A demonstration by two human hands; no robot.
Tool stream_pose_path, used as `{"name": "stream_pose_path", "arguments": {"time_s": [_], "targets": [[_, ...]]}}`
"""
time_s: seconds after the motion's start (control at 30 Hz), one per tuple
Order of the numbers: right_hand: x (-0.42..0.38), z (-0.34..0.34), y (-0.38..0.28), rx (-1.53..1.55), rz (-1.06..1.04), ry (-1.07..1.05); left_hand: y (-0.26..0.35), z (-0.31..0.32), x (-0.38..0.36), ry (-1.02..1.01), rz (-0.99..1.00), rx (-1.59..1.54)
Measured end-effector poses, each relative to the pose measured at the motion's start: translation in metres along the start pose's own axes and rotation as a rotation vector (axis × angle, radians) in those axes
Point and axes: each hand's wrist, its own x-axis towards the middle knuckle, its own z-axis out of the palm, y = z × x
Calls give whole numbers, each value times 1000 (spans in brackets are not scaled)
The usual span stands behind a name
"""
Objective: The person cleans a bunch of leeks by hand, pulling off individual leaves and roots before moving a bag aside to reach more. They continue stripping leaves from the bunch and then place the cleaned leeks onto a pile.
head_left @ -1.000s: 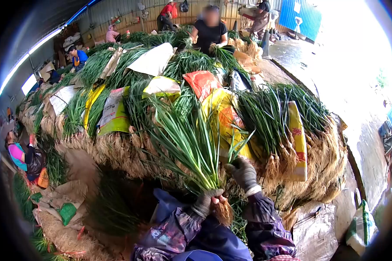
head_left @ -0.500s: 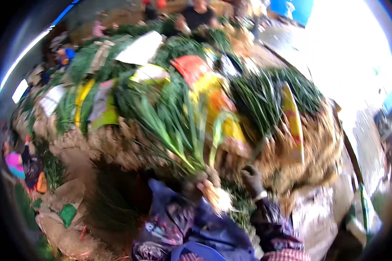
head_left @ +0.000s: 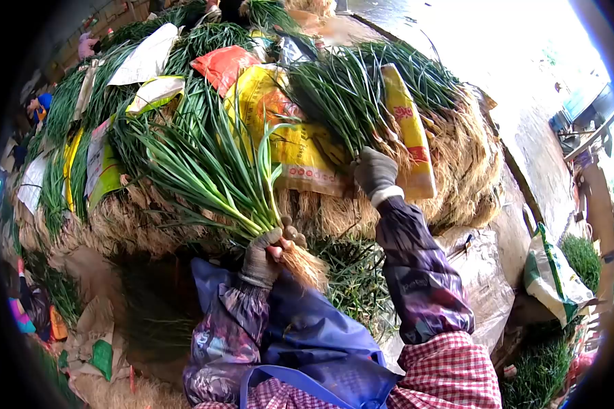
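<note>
My left hand [head_left: 265, 259], in a grey glove, is wrapped round the root end of a bunch of green onions [head_left: 235, 204]. Its long green leaves fan up and to the left over the pile, and pale roots [head_left: 302, 264] stick out to the right of the fist. My right hand [head_left: 375, 172], gloved too, is closed at the near edge of more green onions [head_left: 341, 88] on the pile, between a yellow printed sack [head_left: 280, 129] and a folded yellow packet [head_left: 409, 129]. Its fingers wrap round the lower ends of some stalks there.
A long pile of green onions with tan roots [head_left: 464, 163] runs across the view, with a red bag [head_left: 225, 66] and white sacks [head_left: 147, 56] on top. Loose leaves [head_left: 353, 276] lie below. A white-green sack [head_left: 556, 276] stands right. People show at the left edge.
The view has tilted down and sharpened. My right hand has reached up and forward to the stalks on the pile. My left hand still holds its bunch.
</note>
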Motion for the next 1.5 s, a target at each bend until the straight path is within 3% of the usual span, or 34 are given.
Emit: {"name": "stream_pose_path", "arguments": {"time_s": [0.07, 0.1, 0.2, 0.23, 0.3, 0.4, 0.43, 0.5, 0.53, 0.57, 0.6, 0.67, 0.73, 0.83, 0.9, 0.93, 0.97, 1.0, 1.07, 1.13, 1.23, 1.3, 1.33, 1.37, 1.43, 1.5], "targets": [[-9, -17, -10, 290, 51, -48, -1, 12, -3, 39, 34, -24], [-28, -3, -13, 659, 88, 9, 3, 6, -6, 32, 54, 47], [-54, -2, -27, 354, -53, 140, -1, -1, 2, 53, 82, 34], [-52, 14, -16, 252, -37, 17, -1, 11, -2, 57, 100, 67], [-49, 27, -7, 116, -144, 85, -1, -2, 3, 44, 87, 51], [-52, -20, -50, 106, -213, 266, -2, -18, 1, 13, 64, 5], [-50, -25, -60, 147, -163, 134, 4, -2, -4, 24, -3, 61], [-27, -8, -76, 28, 22, -299, 1, 4, -3, 105, 51, 60], [-24, 25, -67, 62, -75, -195, 0, 13, -3, 148, 73, 82], [-24, 22, -70, 153, -22, -234, 1, 24, -6, 192, 99, 102], [-27, 19, -72, 261, -26, -133, 5, 29, -7, 238, 128, 121], [-45, -4, -80, 372, -75, 38, 6, 13, -3, 149, 132, 78], [-71, -21, -89, 450, -145, -61, 6, 12, -12, 75, 77, 38], [-112, -25, -104, 463, -329, -124, 3, 7, -9, 233, 112, 50], [-113, -10, -98, 1112, 33, -360, 5, -19, -5, 131, 86, 107], [-100, 15, -83, 1163, 53, -373, 6, -28, -5, 82, 72, 137], [-90, 20, -83, 1361, 126, -492, 0, 23, -11, 51, 100, -59], [-80, 24, -83, 1546, 225, -606, 2, 22, -12, -50, 60, -112], [-75, 26, -90, 1834, 266, -803, 5, 18, -17, -165, 39, -187], [-80, 27, -109, 2019, 212, -832, 9, 22, -20, -216, 44, -139], [-93, 13, -137, 1611, 373, -310, 8, 1, -21, -104, 102, -79], [-103, 34, -116, 901, -171, 184, 6, -11, -19, -11, 91, -110], [-107, 37, -109, 846, -233, 292, 6, -17, -18, 35, 86, -126], [-117, 36, -100, 811, -255, 227, 8, 18, -24, -13, 88, -228], [-135, 38, -82, 846, -341, 78, 6, 19, -22, -90, 103, -229], [-149, 35, -68, 206, -550, -275, 10, 17, -22, -160, 133, -214]]}}
